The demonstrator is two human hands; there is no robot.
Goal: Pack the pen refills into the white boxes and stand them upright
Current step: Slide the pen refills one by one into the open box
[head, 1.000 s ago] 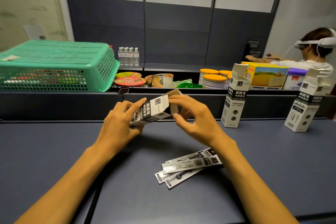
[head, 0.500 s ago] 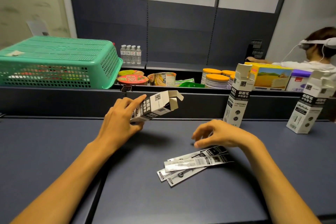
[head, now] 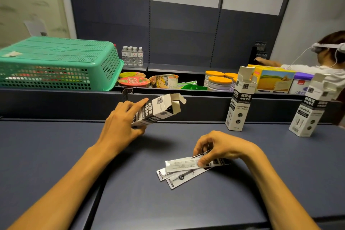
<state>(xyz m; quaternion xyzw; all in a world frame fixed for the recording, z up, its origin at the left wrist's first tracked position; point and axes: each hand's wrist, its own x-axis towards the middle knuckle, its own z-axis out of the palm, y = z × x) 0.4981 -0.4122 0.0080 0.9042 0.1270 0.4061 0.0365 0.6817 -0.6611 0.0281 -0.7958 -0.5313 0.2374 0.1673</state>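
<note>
- Refill packets (head: 188, 169) lie fanned on the dark counter (head: 130, 192), under the right hand (head: 222, 148), whose fingers (head: 202, 160) pinch the top packet.
- Left hand (head: 121, 123) grips a white box (head: 158, 111) tilted above the counter, flaps open toward the right.
- Best to gather the packets into one squared bundle, then slide them end-first into that open mouth.
- Two more white boxes (head: 239, 102) stand upright at the back, lids open.

Matt cardboard box (head: 158, 111); glossy plastic refill sleeves (head: 183, 169) — matt table (head: 56, 147); perforated plastic basket (head: 56, 65).
</note>
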